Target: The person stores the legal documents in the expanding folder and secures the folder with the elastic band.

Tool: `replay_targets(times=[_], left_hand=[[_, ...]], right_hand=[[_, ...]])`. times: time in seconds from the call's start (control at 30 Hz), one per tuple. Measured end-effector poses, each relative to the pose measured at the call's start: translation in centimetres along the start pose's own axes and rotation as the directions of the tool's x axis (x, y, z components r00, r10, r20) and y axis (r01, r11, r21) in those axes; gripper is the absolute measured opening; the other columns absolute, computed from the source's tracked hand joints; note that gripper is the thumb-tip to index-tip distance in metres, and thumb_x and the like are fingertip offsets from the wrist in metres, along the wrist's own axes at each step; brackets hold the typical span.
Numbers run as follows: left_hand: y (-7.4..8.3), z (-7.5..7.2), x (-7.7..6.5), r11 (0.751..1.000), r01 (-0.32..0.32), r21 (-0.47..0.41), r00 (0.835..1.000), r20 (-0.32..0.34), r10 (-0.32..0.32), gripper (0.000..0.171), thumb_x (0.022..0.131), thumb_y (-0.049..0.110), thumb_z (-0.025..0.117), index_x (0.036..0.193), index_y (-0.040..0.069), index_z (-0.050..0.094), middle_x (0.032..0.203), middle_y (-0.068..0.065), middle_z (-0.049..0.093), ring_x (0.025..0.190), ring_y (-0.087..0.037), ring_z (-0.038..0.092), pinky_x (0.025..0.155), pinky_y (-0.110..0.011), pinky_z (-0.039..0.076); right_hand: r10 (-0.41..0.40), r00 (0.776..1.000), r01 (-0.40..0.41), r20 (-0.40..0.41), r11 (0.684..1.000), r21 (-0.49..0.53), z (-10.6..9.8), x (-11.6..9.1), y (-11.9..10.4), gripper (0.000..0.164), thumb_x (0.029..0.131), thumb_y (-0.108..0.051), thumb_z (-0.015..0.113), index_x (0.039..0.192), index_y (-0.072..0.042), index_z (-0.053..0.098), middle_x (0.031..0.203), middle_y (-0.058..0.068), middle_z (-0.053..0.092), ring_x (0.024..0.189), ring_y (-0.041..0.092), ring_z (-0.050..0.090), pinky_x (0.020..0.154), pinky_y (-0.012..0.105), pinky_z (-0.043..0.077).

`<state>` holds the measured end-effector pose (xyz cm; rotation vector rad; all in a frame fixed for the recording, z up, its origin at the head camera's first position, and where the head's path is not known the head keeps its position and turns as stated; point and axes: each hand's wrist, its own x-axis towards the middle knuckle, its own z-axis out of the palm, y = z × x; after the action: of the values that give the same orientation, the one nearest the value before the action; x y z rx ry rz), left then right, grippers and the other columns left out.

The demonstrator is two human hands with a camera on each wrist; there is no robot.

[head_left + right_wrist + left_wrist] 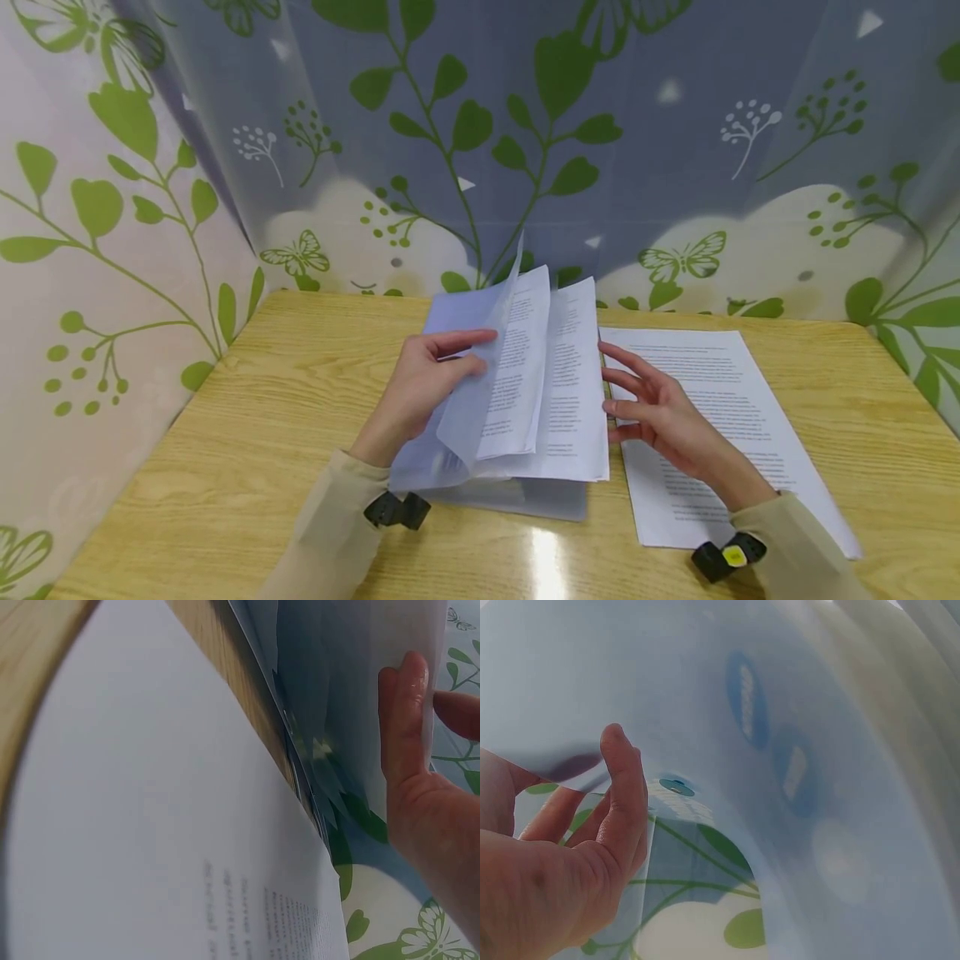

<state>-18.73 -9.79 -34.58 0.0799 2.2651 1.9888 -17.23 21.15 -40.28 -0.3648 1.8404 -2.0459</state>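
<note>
A translucent plastic folder lies spread in the middle of the table, with printed sheets standing half lifted inside it. My left hand pinches the folder's clear front flap between thumb and fingers, keeping it raised and bowed to the left. In the left wrist view the flap curves past that hand, with blue oval marks showing through. My right hand grips the right edge of the printed sheets, thumb on one side and fingers on the other, as the right wrist view shows.
A separate stack of printed paper lies flat on the wooden table, right of the folder and under my right forearm. Leaf-patterned curtain rises behind the table's back edge and along both sides.
</note>
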Motion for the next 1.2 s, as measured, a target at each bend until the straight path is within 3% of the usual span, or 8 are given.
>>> replay_targets(times=[0.53,1.2], left_hand=[[0.0,0.0,0.0,1.0,-0.021,-0.009,1.0,0.01,0.021,0.04,0.085,-0.001,0.068,0.122,0.009,0.076,0.129,-0.009,0.073,0.119,-0.022,0.059,0.089,-0.025,0.05],[0.0,-0.1,0.0,1.0,-0.002,0.002,1.0,-0.006,0.002,0.039,0.085,0.0,0.067,0.122,0.009,0.076,0.129,-0.009,0.073,0.12,-0.021,0.058,0.086,-0.024,0.05]], right_hand=[[0.022,1.0,-0.022,-0.016,0.999,-0.033,0.5,0.5,0.2,0.076,0.098,-0.004,0.063,0.163,-0.02,0.026,0.143,-0.005,0.052,0.103,0.012,0.07,0.08,0.031,0.062],[0.03,1.0,-0.03,-0.005,0.999,-0.019,1.0,1.4,0.4,0.077,0.097,-0.003,0.063,0.163,-0.018,0.026,0.143,-0.005,0.053,0.103,0.012,0.069,0.081,0.033,0.062]])
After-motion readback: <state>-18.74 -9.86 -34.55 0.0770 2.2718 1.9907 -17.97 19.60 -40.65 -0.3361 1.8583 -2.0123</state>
